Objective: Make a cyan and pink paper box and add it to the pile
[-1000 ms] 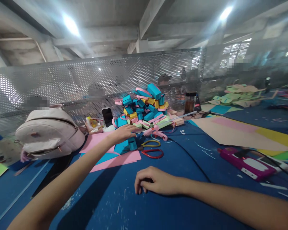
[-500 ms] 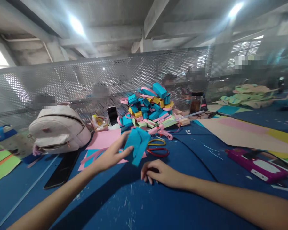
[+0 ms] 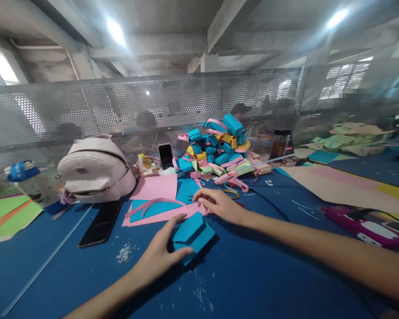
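My left hand (image 3: 162, 248) grips a small folded blue paper box (image 3: 193, 235) by its left side, low over the table, with thumb in front and fingers behind. Farther off, my right hand (image 3: 219, 204) reaches across with loosely bent fingers, and I see nothing held in it. It covers most of a pair of scissors, whose yellow handle loop (image 3: 232, 193) shows behind it. Close to its fingertips lie a curved pink paper strip (image 3: 153, 201), blue paper (image 3: 187, 188) and a pink sheet (image 3: 156, 187).
A heap of blue, yellow, green and pink paper boxes (image 3: 216, 148) stands at the back. Before it lies a pink glue gun (image 3: 232, 179) with a cord. A white backpack (image 3: 96, 173), black phone (image 3: 101, 223) and bottle (image 3: 33, 184) sit left; a purple device (image 3: 362, 226) lies right.
My left hand has lowered the blue paper box toward me, and the box has turned. My right hand has moved forward from the bare table to over the scissors. The view has shifted slightly.
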The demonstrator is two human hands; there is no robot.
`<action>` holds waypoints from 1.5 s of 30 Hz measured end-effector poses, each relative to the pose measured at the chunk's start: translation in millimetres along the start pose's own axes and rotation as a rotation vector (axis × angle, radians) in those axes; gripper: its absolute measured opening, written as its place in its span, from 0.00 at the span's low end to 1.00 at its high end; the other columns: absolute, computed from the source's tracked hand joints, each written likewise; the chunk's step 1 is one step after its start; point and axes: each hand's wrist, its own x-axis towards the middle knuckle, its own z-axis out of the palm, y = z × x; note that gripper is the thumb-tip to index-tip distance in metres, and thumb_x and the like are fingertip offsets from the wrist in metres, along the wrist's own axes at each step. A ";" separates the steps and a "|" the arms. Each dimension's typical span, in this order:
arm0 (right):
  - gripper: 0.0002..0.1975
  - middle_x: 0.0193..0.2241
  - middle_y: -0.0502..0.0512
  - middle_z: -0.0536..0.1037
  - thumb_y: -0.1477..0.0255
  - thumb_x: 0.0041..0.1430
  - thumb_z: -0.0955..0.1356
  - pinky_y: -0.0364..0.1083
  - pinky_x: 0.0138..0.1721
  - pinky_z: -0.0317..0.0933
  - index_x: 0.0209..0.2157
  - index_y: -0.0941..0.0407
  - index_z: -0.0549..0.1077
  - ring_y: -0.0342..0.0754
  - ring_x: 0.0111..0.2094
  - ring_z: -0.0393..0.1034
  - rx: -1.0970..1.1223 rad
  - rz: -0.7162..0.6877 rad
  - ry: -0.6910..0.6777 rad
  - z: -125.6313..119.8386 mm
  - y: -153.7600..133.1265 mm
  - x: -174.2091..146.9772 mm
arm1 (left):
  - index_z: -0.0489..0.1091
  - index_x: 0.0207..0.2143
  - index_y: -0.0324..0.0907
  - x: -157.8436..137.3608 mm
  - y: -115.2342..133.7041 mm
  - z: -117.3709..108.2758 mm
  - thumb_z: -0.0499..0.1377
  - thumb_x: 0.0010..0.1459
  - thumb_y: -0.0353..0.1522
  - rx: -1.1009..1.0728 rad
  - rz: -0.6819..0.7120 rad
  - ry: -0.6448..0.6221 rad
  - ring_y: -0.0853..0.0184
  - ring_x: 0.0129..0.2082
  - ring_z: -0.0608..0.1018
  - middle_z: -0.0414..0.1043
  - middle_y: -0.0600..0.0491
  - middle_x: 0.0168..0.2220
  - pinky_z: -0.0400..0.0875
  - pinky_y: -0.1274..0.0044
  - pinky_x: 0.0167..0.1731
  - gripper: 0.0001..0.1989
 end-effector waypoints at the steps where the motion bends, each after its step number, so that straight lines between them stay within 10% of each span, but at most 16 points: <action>1: 0.10 0.37 0.54 0.77 0.71 0.66 0.60 0.42 0.34 0.60 0.42 0.56 0.71 0.44 0.34 0.70 -0.150 -0.046 -0.005 -0.6 -3.0 12.9 | 0.57 0.62 0.47 -3.0 -0.6 1.5 0.64 0.54 0.37 0.010 -0.002 0.008 0.53 0.62 0.63 0.59 0.46 0.63 0.56 0.65 0.61 0.34; 9: 0.08 0.41 0.54 0.79 0.71 0.59 0.67 0.42 0.34 0.58 0.41 0.55 0.75 0.50 0.41 0.72 -0.481 -0.072 -0.146 45.1 4.7 100.0 | 0.66 0.58 0.44 -10.1 5.1 2.8 0.55 0.60 0.30 -0.166 0.000 0.038 0.59 0.49 0.75 0.71 0.51 0.55 0.68 0.75 0.48 0.23; 17: 0.08 0.40 0.57 0.80 0.76 0.56 0.67 0.43 0.35 0.57 0.37 0.55 0.77 0.54 0.45 0.71 -0.565 -0.079 -0.173 78.4 8.2 120.2 | 0.73 0.52 0.43 -11.6 1.4 -0.6 0.52 0.62 0.31 -0.224 0.034 0.041 0.59 0.50 0.73 0.74 0.51 0.51 0.63 0.74 0.52 0.17; 26: 0.16 0.36 0.51 0.80 0.78 0.53 0.67 0.39 0.31 0.58 0.45 0.54 0.74 0.46 0.37 0.73 -0.336 -0.029 -0.178 61.7 5.7 113.8 | 0.71 0.26 0.37 -6.6 -11.6 1.9 0.54 0.62 0.44 -0.341 -0.075 0.149 0.69 0.25 0.65 0.67 0.55 0.23 0.59 0.79 0.27 0.21; 45: 0.11 0.23 0.52 0.79 0.67 0.45 0.72 0.39 0.23 0.59 0.29 0.61 0.80 0.44 0.24 0.71 0.138 0.167 -0.249 36.0 52.1 95.0 | 0.71 0.23 0.36 -6.4 -8.5 3.8 0.57 0.60 0.44 -0.383 -0.094 0.095 0.71 0.24 0.62 0.66 0.55 0.24 0.56 0.80 0.25 0.21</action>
